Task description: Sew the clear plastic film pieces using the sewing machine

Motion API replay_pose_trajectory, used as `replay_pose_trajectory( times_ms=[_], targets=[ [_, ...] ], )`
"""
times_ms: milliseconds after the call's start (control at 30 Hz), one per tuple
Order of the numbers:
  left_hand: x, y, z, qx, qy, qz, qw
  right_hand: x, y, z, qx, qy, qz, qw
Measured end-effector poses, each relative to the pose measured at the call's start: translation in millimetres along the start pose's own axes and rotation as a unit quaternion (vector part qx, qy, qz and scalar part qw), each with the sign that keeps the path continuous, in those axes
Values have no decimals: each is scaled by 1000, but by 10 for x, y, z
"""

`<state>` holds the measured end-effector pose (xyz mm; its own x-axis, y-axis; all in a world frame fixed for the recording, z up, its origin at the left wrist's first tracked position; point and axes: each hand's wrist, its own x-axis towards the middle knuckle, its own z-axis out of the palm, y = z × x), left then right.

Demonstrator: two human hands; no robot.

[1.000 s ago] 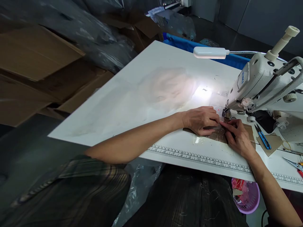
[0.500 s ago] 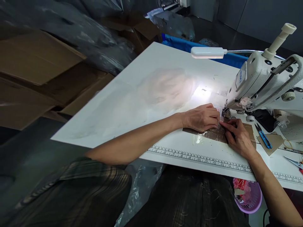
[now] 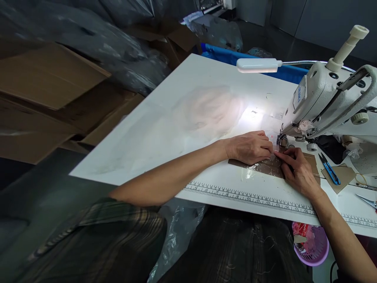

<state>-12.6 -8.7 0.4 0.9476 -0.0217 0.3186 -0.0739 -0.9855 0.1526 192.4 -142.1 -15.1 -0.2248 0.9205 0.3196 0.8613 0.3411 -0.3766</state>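
Note:
My left hand [image 3: 250,147] lies on a thin clear piece [image 3: 266,135] by the needle of the white sewing machine [image 3: 326,102], fingers curled and pressed together at the piece's edge. My right hand [image 3: 297,169] rests just right of it on a brown cardboard sheet [image 3: 259,167], fingertips pinched toward the same spot below the presser foot [image 3: 281,140]. What exactly the fingers pinch is too small to make out. The machine's white lamp [image 3: 259,65] lights the area.
The white table [image 3: 188,114] has a printed ruler [image 3: 250,196] along its front edge. Blue snips [image 3: 330,169] lie on a brown card right of the machine. A purple basket [image 3: 315,245] sits below the table. Cardboard boxes [image 3: 50,78] and plastic bags stand at left.
Both hands stay at the presser foot with barely any motion. The view has drifted slightly to the left.

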Motion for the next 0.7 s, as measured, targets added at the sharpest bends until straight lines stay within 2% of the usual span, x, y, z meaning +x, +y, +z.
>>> replay_pose_trajectory(
  times_ms=[300,533,700],
  targets=[
    [-2,29,-22,19,28,12,999,0,6,21,-17,7,4,1000],
    [-18,16,-55,-5,11,18,1000,6,-3,16,-29,20,-12,999],
    [-5,-6,-21,-44,-13,-15,999,12,-13,6,-24,19,-20,999]
  ],
)
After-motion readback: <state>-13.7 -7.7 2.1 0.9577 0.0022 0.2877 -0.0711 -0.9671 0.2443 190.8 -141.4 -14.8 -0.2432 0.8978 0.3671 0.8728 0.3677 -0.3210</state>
